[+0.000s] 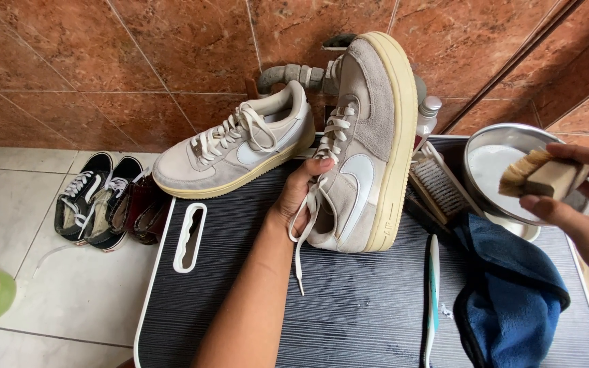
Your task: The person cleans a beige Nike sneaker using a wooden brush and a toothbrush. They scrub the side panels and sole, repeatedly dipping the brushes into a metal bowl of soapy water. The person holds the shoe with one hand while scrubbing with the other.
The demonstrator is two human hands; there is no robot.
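Your left hand grips the grey suede sneaker upright on the black ribbed surface while your right hand clamps a wooden brush over the metal bowl; scrubbing appears not yet begun, second sneaker waiting.

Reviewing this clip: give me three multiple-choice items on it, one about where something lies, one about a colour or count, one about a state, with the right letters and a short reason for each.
1. Where does the blue cloth lie?
A. on the dark ribbed stool top, below the metal bowl
B. on the tiled floor
C. inside the bowl

2. How many grey sneakers are on or over the stool?
A. one
B. two
C. four

3. How is the sneaker in the left hand held?
A. flat on its sole
B. stood on end, toe up
C. hanging by its laces

Answers: 1 A, the cloth rests on the stool's right part. 2 B, one held, the other sneaker lying behind. 3 B, the toe points up while the right hand holds a small brush.
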